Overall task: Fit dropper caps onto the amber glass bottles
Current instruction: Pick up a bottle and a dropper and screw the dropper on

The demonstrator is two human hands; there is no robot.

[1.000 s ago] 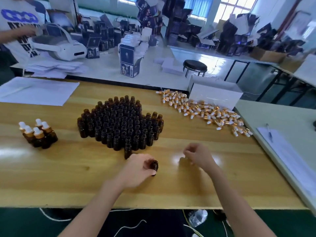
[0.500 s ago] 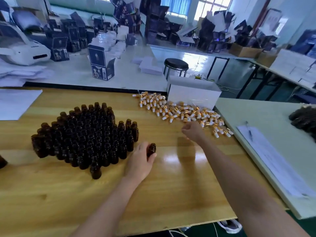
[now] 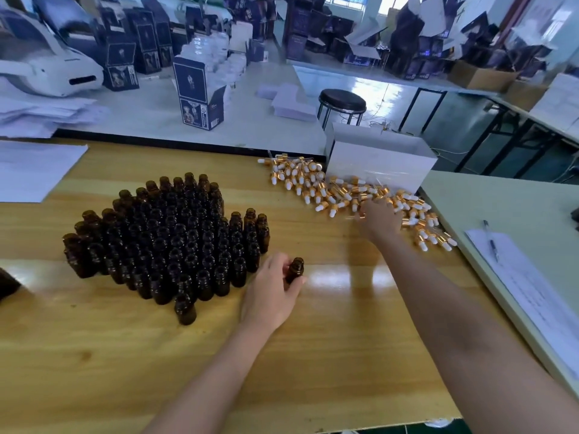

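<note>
Head view: left hand (image 3: 269, 296) grip around amber bottle (image 3: 295, 270); right hand (image 3: 379, 219) amid dropper caps (image 3: 315, 189), grip unclear

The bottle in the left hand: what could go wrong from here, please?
1. The right hand is blurred over the loose dropper caps; it may scatter some across the wooden table.
2. The left hand holds the amber bottle close to the packed uncapped bottles; a bump could perhaps topple several.
</note>
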